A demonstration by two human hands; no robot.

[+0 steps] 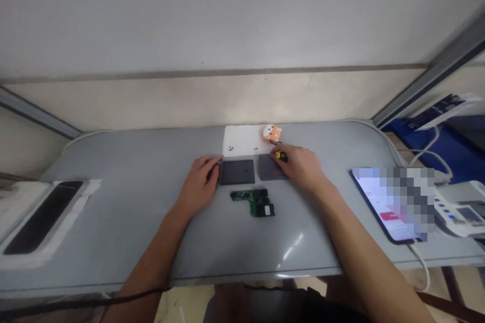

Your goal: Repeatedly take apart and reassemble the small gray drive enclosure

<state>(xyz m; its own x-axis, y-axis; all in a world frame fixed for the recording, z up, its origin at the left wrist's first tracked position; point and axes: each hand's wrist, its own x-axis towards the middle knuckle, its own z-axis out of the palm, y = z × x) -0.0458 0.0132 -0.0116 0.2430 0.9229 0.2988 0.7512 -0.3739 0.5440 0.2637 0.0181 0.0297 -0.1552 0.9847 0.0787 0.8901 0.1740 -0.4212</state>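
My right hand (pixel 299 164) is closed around a small yellow-and-black screwdriver (pixel 281 156); its tip is hidden from me. Beneath that hand lies a dark grey casing (pixel 267 169), partly covered by the fingers. My left hand (pixel 200 181) has its curled fingers at the left edge of a flat dark grey cover (pixel 237 172), which rests on the table beside the casing. Closer to me is a green circuit board (pixel 253 202) with black connectors. Several tiny dark screws (pixel 231 148) sit in small groups on a white sheet (pixel 242 136) behind the cover.
An orange-and-white toy animal (pixel 271 133) stands at the sheet's right end. A lit phone (pixel 390 207) with a cable lies at right, near a white power strip (pixel 460 212). At left is a dark phone-like slab (pixel 45 217) on white material. A wall closes off the grey table (pixel 132 186).
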